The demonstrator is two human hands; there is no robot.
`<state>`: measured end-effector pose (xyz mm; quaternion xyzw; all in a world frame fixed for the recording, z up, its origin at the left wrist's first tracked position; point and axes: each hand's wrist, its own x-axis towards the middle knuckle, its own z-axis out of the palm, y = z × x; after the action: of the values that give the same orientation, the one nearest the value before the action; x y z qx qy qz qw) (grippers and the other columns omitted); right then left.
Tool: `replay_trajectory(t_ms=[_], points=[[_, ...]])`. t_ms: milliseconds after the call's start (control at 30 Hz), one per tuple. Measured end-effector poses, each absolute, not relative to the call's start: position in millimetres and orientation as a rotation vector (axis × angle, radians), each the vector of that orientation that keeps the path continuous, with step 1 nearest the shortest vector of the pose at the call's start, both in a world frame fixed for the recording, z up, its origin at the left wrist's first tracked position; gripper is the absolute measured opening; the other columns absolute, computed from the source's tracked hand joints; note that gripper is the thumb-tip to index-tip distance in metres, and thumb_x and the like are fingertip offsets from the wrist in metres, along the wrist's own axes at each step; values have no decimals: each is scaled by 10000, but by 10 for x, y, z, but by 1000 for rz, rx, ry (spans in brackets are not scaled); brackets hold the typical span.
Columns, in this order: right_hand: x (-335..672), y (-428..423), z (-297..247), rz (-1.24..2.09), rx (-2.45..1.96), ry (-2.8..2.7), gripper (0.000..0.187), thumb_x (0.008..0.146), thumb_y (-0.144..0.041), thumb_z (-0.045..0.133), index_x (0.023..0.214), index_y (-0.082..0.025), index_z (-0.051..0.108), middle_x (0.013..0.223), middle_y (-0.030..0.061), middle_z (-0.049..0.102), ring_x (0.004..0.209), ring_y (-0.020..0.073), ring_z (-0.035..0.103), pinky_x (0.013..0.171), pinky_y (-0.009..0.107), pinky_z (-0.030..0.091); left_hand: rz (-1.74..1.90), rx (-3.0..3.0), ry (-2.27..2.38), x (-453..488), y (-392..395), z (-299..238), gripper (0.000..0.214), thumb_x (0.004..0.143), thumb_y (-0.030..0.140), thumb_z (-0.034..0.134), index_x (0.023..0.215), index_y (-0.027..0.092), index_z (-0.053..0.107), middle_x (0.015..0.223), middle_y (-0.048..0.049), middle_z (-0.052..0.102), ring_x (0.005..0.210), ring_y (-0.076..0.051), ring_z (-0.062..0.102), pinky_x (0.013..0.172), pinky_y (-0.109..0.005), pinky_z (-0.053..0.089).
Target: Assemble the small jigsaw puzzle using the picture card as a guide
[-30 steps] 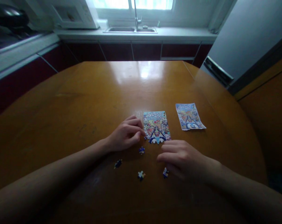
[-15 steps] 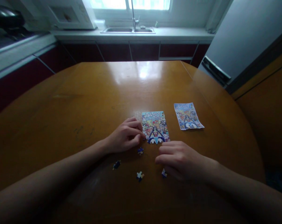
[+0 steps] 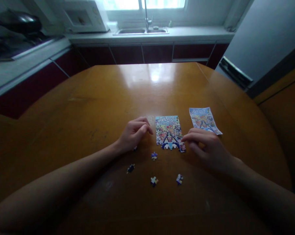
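A small colourful jigsaw puzzle, nearly whole, lies on the round wooden table. My left hand rests curled on the table just left of the puzzle, a little apart from it. My right hand is at the puzzle's lower right corner, fingers pinched on a puzzle piece at the edge. Several loose pieces lie nearer me: one just below the puzzle, a dark one to the left, and two lower down.
A printed reference picture lies right of the puzzle. Behind the table run a counter with a sink and tap under a window, and a microwave at the left. A grey fridge stands at the right.
My right hand moved up and right from the loose pieces to the puzzle's lower right corner. My left hand drew slightly away from the puzzle's left edge. The view shifted a little.
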<state>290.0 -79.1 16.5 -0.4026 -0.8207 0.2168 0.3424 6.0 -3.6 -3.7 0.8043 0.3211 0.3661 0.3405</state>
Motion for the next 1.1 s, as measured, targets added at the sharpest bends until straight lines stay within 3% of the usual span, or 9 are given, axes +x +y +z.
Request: replay_trajectory(t_ms=[167,300,567,833,1100], points=[[2972,-734,152,539,-1225,-1978,202,889,-107,527,879,-200,705,826,41,705,752,176,641,675,329,465,864,2062,876,52,-27,89,371,954,254,448,721,146,716,745,-30,597,706,-133,566,671,-279,430],[2983,-707,145,532,-1254,-1953,197,889,-123,533,858,-208,709,827,36,716,748,178,648,663,330,463,509,2233,941,82,-162,266,317,940,319,563,698,160,694,747,-16,565,683,-125,523,617,-262,393],[2978,-703,155,542,-1261,-1953,201,881,-132,531,847,-211,713,786,25,708,704,170,632,639,326,455,-19,2440,1055,77,-512,459,193,798,401,797,856,231,724,915,-19,615,886,-195,563,692,-282,404],[2983,-697,134,561,-1286,-1958,198,877,-136,533,860,-215,713,816,36,720,720,177,639,645,335,458,-95,2459,1085,104,-560,453,48,839,233,714,864,269,735,942,-8,606,892,-182,558,689,-272,401],[2977,-700,132,572,-1283,-1962,200,883,-137,525,858,-206,711,813,37,709,732,175,633,660,337,455,-24,2450,1086,133,-544,295,83,843,258,650,818,223,721,938,-39,594,898,-191,551,726,-291,442]])
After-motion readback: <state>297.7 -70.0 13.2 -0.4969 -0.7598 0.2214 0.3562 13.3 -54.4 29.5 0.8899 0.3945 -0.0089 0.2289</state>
